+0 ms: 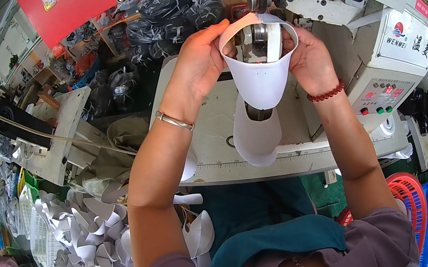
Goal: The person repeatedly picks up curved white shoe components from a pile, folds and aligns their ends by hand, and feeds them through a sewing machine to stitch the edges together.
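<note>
Our left hand [201, 55] and right hand [310, 61] grip opposite sides of the white piece [262, 82] at the roller [259, 34], above the counter [203, 129]; we're probably aligning its rim, contact being hard to see; the next move calls for steady guiding.

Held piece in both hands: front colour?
The held piece is white in front; best in head view.

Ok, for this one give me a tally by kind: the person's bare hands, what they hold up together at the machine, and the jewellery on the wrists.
Hands: 2, the left hand and the right hand
White loop-shaped piece: 1
Silver-coloured bangle: 1
Red bead bracelet: 1
Total: 5
</note>
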A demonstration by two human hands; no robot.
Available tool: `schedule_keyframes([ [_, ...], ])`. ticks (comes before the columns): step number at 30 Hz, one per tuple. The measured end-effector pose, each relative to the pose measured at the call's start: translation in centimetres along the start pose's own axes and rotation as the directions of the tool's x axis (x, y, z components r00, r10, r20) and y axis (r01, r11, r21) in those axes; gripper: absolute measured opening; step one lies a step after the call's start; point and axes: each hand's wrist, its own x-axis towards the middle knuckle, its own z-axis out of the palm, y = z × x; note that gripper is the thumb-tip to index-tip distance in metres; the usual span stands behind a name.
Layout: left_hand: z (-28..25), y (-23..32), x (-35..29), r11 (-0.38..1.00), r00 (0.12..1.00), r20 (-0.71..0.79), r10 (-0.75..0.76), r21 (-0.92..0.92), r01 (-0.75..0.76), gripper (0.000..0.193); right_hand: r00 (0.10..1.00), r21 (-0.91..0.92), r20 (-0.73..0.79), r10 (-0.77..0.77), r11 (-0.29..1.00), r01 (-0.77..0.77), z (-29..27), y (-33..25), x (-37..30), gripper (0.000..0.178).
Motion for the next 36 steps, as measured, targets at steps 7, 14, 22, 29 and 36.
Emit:
schedule_keyframes([
  [7,-0.8,-1.2,-0.2,0.998,0.999,-0.009,-0.046,0.048,0.046,0.021,0.997,-0.001,-0.06,0.047,0.999,-0.047,0.3,1.0,-0.6,0.027],
  [14,0.3,-3.5,-1.6,0.992,0.982,-0.163,-0.092,0.068,0.104,0.023,0.986,-0.378,-0.102,-0.131,0.922,0.083,-1.5,4.2,-1.4,0.029],
  [22,0.5,-6.4,-3.0,0.931,0.947,-0.303,0.103,0.364,0.015,0.03,0.969,-0.471,-0.103,-0.223,0.869,0.15,-1.2,6.2,-3.2,0.033],
  [29,-4.2,-10.6,-2.9,0.246,0.855,-0.026,0.518,0.962,-0.12,0.022,0.892,-0.89,0.188,-0.411,0.312,0.332,-4.4,9.6,-3.3,0.029],
  [36,-8.7,-7.3,-8.5,-0.325,0.859,0.094,0.503,0.942,0.087,0.024,0.957,-0.947,0.081,-0.278,0.277,0.16,-6.4,10.2,-5.2,0.027],
])
